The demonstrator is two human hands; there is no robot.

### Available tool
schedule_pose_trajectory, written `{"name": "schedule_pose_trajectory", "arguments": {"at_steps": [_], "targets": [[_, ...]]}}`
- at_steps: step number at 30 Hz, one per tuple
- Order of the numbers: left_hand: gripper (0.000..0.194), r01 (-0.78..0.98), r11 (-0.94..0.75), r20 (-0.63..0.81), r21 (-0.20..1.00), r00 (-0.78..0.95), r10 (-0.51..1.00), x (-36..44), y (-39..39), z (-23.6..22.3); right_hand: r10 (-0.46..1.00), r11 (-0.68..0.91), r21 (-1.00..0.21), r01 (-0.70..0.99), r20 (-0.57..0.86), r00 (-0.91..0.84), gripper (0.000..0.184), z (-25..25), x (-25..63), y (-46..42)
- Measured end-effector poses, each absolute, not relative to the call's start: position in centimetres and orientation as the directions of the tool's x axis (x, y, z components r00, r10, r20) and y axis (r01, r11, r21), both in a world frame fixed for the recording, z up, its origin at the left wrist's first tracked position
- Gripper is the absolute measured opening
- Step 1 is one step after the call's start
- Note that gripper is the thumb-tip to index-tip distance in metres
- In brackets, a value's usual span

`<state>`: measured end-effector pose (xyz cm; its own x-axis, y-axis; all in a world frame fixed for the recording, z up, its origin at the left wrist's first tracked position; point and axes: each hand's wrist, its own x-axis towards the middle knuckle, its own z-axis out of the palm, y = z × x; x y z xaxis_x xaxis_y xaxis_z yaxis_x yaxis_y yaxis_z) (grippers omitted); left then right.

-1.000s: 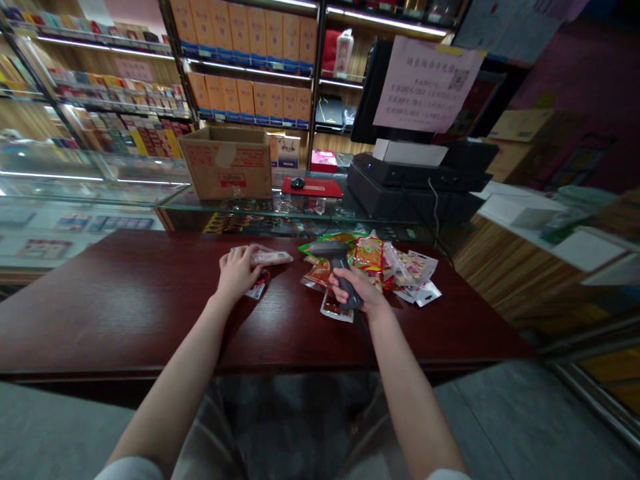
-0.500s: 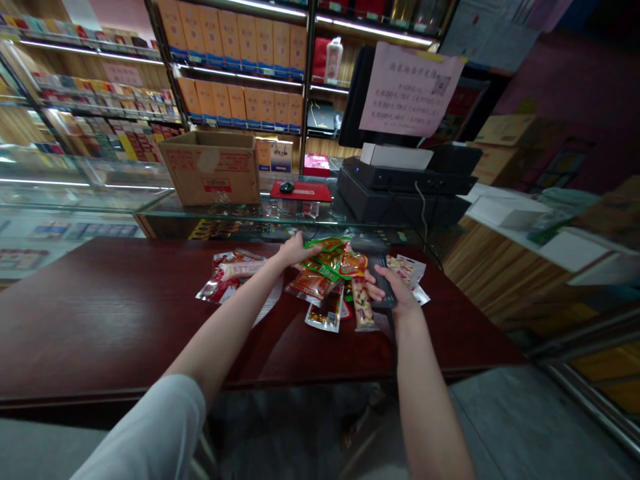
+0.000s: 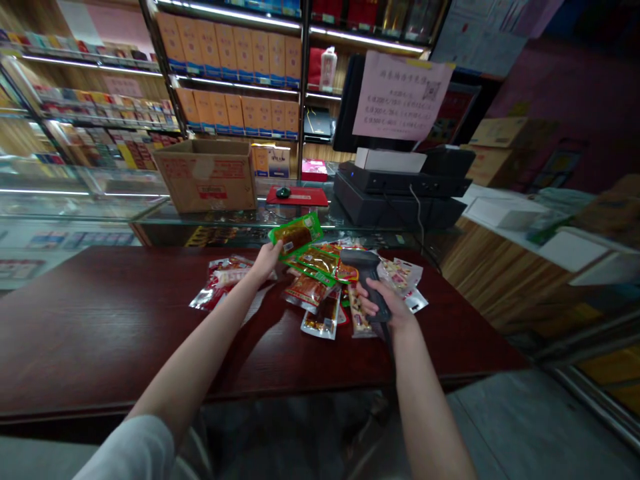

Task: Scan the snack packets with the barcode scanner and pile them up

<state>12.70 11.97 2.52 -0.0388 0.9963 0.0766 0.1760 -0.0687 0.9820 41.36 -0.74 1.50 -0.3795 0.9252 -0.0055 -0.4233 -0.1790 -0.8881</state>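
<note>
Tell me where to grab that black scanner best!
Probably hold the scanner by its handle, coming from the near right: it's slimmer than the wide head and slants that way. The right hand grips there.

- One head-worn camera looks forward and down, from the person's own viewpoint.
- Nearest the lens, the forearms (image 3: 200,353) enter from the bottom edge, with the left hand (image 3: 269,259) and right hand (image 3: 393,303) near mid-frame.
- Just beyond, the table (image 3: 100,327) spreads across the lower half, seen from above.
- Farther back, shelves (image 3: 304,100) face the camera along the top.
</note>
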Motion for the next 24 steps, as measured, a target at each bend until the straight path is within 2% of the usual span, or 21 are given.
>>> {"name": "schedule_pose_trajectory", "arguments": {"at_steps": [4,6,8,10,12,16,21,24], "targets": [[0.043,-0.144,0.095,-0.076,0.985,0.132,0.988,8.5,10.1,2.2,0.905,-0.202,-0.904,-0.376,-0.026,-0.425,0.032,2.4,38.7,-1.0],[0.044,-0.236,0.108,-0.071,0.966,0.161,0.984,6.6,9.3,1.6,0.902,-0.209,-0.91,-0.358,-0.039,-0.43,0.031,2.9,36.7,-1.0],[0.044,-0.256,0.07,-0.035,0.964,0.138,0.99,5.1,8.8,1.0,0.892,-0.226,-0.91,-0.347,-0.05,-0.45,0.031,3.3,34.6,-0.8],[0.044,-0.153,-0.007,0.016,0.988,0.059,0.998,4.1,8.5,0.6,0.879,-0.244,-0.906,-0.346,-0.056,-0.474,0.031,3.6,32.7,-0.5],[0.042,0.055,-0.069,0.072,0.996,-0.055,0.996,3.3,8.3,0.4,0.869,-0.261,-0.9,-0.349,-0.062,-0.491,0.029,3.7,31.2,-0.1],[0.043,0.443,-0.026,0.119,0.896,-0.184,0.976,2.9,7.9,0.6,0.87,-0.258,-0.902,-0.345,-0.062,-0.49,0.023,3.4,29.3,0.5],[0.045,0.587,0.007,0.121,0.809,-0.178,0.977,3.3,7.0,1.2,0.861,-0.268,-0.901,-0.341,-0.065,-0.505,0.023,2.9,29.4,0.7],[0.044,0.737,0.024,0.176,0.675,-0.192,0.966,3.2,6.3,2.3,0.862,-0.262,-0.884,-0.387,-0.034,-0.505,0.026,3.1,31.2,0.7]]}}
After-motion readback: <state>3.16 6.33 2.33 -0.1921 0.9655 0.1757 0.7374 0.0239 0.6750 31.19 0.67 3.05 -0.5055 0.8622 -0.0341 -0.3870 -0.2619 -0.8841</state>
